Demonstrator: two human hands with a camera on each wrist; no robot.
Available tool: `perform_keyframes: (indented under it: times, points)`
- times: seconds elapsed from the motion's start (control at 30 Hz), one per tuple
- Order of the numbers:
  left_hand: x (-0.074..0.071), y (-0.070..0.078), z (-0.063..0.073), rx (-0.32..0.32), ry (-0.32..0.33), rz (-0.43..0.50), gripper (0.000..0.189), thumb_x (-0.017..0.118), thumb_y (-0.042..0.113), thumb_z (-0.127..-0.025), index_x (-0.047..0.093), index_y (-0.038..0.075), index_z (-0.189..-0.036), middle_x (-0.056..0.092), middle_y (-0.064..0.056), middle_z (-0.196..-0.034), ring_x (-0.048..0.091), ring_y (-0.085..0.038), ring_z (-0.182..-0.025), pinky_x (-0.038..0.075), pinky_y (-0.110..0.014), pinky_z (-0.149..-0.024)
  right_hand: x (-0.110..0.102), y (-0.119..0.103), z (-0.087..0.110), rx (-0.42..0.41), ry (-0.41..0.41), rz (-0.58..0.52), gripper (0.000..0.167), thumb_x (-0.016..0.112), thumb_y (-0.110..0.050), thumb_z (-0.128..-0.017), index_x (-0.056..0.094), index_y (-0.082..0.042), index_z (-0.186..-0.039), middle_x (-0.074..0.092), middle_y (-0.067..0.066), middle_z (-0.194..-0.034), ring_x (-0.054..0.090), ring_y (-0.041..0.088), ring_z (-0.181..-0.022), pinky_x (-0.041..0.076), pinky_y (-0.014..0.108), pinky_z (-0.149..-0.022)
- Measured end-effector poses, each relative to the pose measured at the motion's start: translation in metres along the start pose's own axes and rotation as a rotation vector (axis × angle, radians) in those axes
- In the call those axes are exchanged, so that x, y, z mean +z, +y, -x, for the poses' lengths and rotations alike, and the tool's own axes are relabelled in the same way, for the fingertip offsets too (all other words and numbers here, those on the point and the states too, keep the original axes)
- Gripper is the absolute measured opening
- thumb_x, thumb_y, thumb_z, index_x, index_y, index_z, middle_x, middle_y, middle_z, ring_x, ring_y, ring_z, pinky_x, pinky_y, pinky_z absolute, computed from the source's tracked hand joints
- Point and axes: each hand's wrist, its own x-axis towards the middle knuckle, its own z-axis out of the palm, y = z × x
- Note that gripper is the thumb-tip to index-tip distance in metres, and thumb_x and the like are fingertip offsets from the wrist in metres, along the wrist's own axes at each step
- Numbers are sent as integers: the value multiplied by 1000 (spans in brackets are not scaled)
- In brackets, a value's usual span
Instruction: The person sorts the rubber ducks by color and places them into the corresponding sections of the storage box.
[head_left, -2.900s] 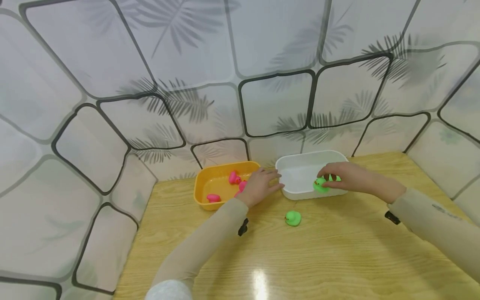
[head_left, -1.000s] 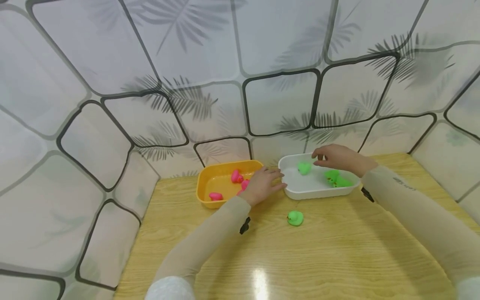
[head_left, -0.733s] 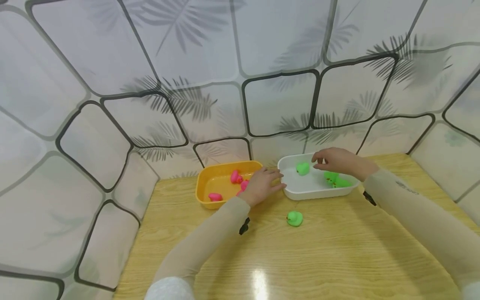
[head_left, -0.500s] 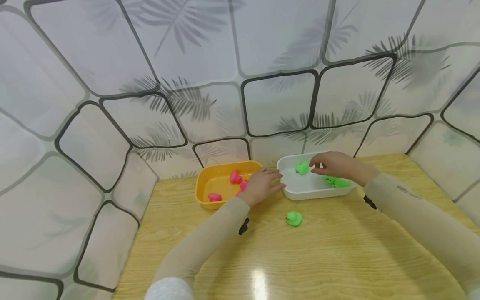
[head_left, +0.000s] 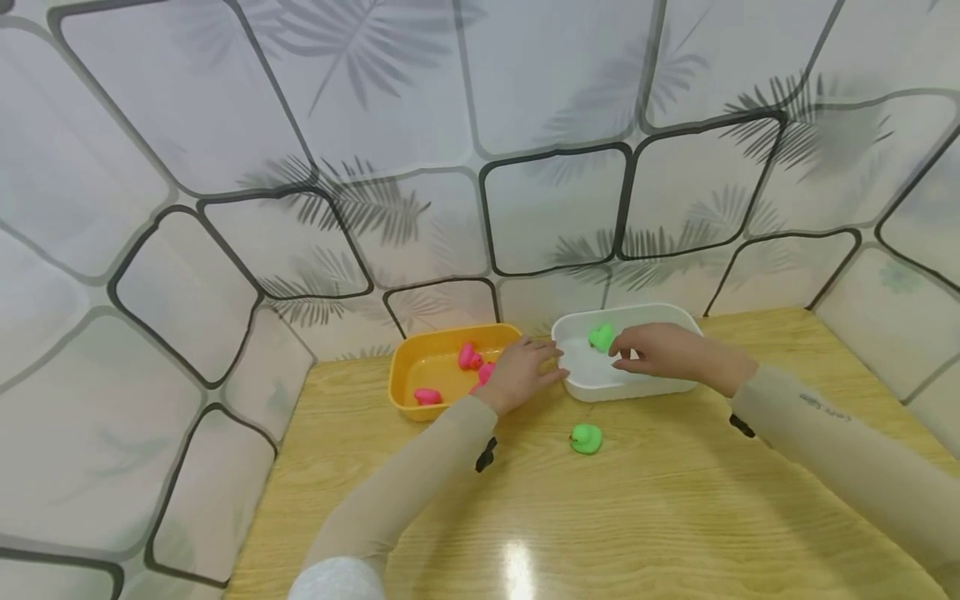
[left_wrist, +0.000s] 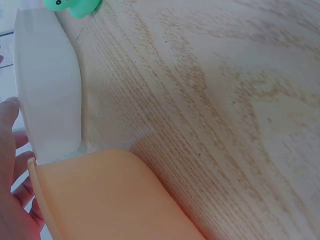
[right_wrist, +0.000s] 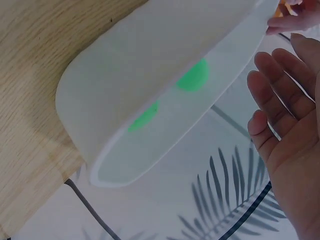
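Observation:
My right hand (head_left: 667,354) hovers over the white tray (head_left: 600,390), its fingers loosely bent with nothing between them. Inside that tray a green rubber duck (head_left: 601,337) lies just beyond the fingertips. Two green patches (right_wrist: 192,77) show through the tray opening in the right wrist view. My left hand (head_left: 517,373) reaches across the yellow tray (head_left: 397,379), fingers spread, fingertips at the white tray's left rim. Another green rubber duck (head_left: 586,438) rests on the table in front of the white tray. Pink rubber ducks (head_left: 427,397) lie in the yellow tray, some partly behind my left hand.
The wooden table (head_left: 600,517) runs toward me from both trays, which stand side by side near its back edge. A patterned curtain-like wall (head_left: 555,208) rises right behind them and along both sides.
My right hand has let go of a green duck inside the white tray. Over the last second it has moved nearer me, covering the ducks at the tray's right. My left hand stays put.

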Motion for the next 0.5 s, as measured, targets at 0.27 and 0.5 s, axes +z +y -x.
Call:
perform_keyframes:
  times: [0.27, 0.5]
  points:
    - [1, -1, 0, 4, 3, -2, 44, 61, 46, -104, 70, 17, -136, 63, -3, -146, 57, -26, -130, 46, -39, -111, 4, -21, 1, -34, -2, -26, 11, 73, -15, -97, 77, -8, -105, 68, -9, -87, 57, 5, -73, 53, 29, -67]
    - [2, -1, -1, 7, 7, -14, 44, 61, 46, -104, 70, 18, -137, 63, -3, -145, 57, -25, -130, 46, -38, -111, 12, -36, -1, -126, 14, -50, 11, 73, -16, -98, 76, -8, -105, 69, -7, -88, 62, 13, -75, 54, 30, -68]
